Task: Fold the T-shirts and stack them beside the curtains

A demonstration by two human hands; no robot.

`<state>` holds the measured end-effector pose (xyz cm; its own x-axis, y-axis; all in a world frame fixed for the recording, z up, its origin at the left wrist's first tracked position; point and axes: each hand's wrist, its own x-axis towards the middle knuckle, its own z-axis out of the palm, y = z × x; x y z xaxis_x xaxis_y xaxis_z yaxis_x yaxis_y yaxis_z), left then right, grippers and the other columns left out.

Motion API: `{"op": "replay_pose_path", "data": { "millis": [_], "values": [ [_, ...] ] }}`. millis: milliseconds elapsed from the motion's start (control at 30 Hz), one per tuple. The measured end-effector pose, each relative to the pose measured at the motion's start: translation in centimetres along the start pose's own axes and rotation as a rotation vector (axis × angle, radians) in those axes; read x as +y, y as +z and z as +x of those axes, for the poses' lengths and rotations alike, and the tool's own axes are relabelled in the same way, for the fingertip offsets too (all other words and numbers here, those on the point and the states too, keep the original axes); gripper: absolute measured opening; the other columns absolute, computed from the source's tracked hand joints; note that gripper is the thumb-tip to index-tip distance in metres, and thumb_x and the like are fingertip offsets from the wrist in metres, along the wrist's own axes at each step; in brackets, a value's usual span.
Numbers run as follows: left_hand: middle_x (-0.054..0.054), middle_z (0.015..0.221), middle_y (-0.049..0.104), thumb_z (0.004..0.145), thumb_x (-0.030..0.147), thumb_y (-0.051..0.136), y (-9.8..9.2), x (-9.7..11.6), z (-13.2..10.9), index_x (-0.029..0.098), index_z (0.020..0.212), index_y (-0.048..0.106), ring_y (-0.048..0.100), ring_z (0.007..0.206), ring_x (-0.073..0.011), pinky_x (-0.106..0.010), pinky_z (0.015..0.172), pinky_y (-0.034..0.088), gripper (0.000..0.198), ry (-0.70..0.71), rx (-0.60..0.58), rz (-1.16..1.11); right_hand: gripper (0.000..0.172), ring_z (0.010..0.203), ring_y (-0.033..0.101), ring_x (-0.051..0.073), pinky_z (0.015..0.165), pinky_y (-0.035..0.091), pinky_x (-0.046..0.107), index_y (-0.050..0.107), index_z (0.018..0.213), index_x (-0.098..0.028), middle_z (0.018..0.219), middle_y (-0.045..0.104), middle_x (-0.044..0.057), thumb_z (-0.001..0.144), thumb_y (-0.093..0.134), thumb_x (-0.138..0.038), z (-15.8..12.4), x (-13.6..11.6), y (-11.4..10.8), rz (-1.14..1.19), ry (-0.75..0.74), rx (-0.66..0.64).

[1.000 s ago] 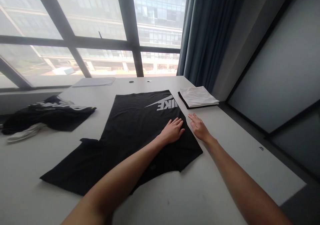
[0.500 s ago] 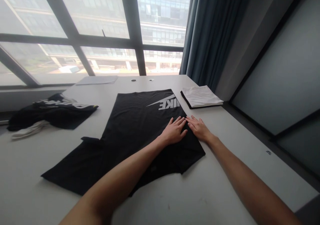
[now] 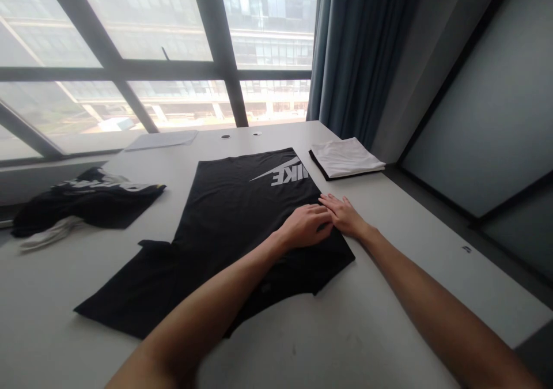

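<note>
A black T-shirt [image 3: 233, 204] lies spread on the white table, its white "NIKE" print showing upside down near the right edge. My left hand [image 3: 306, 225] is curled over that edge, thumb and fingertips closed in a pinch on the fabric. A small gap shows inside the curl. Right beside it, my right hand [image 3: 344, 215] rests flat with fingers stretched out across the same edge, its fingertips just beyond the left hand's. One sleeve [image 3: 125, 288] of the shirt extends toward the lower left.
A folded white cloth [image 3: 348, 157] on a dark one lies at the table's back right. To the left sits a crumpled black-and-white garment [image 3: 90, 201]. A flat pale sheet [image 3: 162, 140] is near the window, and a blue curtain [image 3: 349, 49] hangs behind the table [image 3: 415, 227].
My left hand has gone from lying flat with fingers spread to a curled pinch, shifting slightly right toward the edge. My right hand stays nearly in place. The view has tilted a little.
</note>
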<state>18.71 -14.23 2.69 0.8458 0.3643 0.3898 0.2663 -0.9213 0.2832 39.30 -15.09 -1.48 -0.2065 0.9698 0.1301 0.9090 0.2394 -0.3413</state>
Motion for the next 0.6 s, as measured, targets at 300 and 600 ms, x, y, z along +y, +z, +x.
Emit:
{"op": "replay_pose_path", "data": {
  "millis": [300,600],
  "values": [
    [-0.001,0.091,0.072,0.087,0.024,0.069,0.69,0.34,-0.3,0.024,0.096,0.074,0.068,0.085,-0.016,-0.024,0.081,0.05,0.01,0.213,-0.246,-0.227,0.048,0.15,0.029,0.026,0.12,0.015,0.062,0.047,0.149,-0.028,0.16,0.04,0.006,0.103,0.039,-0.039,-0.14,-0.24,-0.15,0.033,0.01,0.029],
    [0.0,0.083,0.07,0.081,0.013,0.062,-0.2,0.37,-0.33,0.021,0.084,0.071,0.064,0.074,-0.013,-0.021,0.074,0.048,0.012,0.162,-0.256,-0.242,0.048,0.15,0.03,0.025,0.12,0.015,0.061,0.049,0.148,-0.028,0.159,0.04,0.007,0.103,0.039,-0.042,-0.18,-0.22,-0.12,0.042,0.019,0.036]
  ]
}}
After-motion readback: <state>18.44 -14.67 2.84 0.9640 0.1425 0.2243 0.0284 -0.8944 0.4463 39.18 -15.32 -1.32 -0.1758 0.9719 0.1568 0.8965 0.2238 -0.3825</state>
